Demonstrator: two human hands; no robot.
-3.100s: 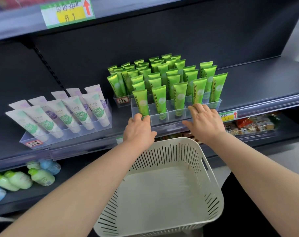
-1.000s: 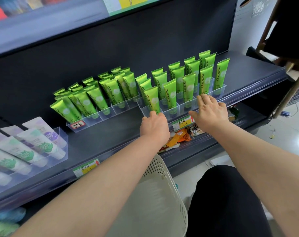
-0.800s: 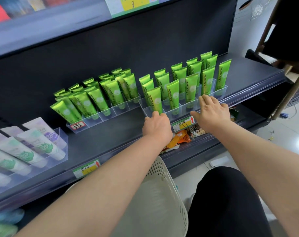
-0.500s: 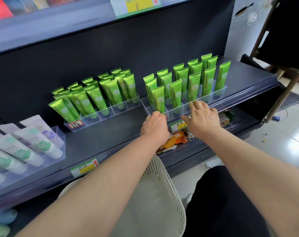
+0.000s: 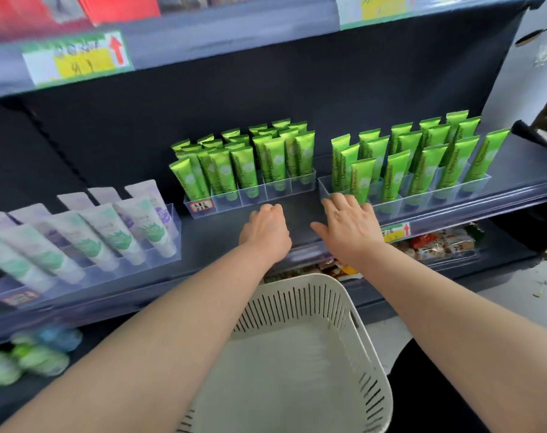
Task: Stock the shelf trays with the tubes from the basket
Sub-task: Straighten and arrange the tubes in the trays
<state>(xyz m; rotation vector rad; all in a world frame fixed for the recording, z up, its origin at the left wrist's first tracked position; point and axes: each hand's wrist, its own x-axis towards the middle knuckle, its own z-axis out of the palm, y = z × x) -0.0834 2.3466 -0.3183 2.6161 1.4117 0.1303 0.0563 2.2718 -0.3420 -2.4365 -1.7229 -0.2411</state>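
The likeliest mishap from here was a toppled row: the right hand (image 5: 348,226) lay spread with its fingertips at the front left corner of the right clear tray (image 5: 422,200), and a shove there could, I judged, skew the tray on the dark shelf (image 5: 222,239) and tip the upright green Chamomile tubes (image 5: 400,164) against one another. The tray also sat near the shelf's front lip — a pull toward the body might bring it over the edge. The left hand (image 5: 264,234) was loosely curled, knuckles up, holding nothing, just in front of the left clear tray (image 5: 250,198), near it but apart as far as could be told.

Both green trays looked full, several rows deep, and the white slotted basket (image 5: 300,354) below the forearms showed only bare floor, so the stocking seemed all but finished and only straightening was left. The tubes stood just beyond both hands, neither hand gripping one. Further left, a third tray (image 5: 172,220) of white and lilac tubes (image 5: 125,232) leaned well apart from either hand.
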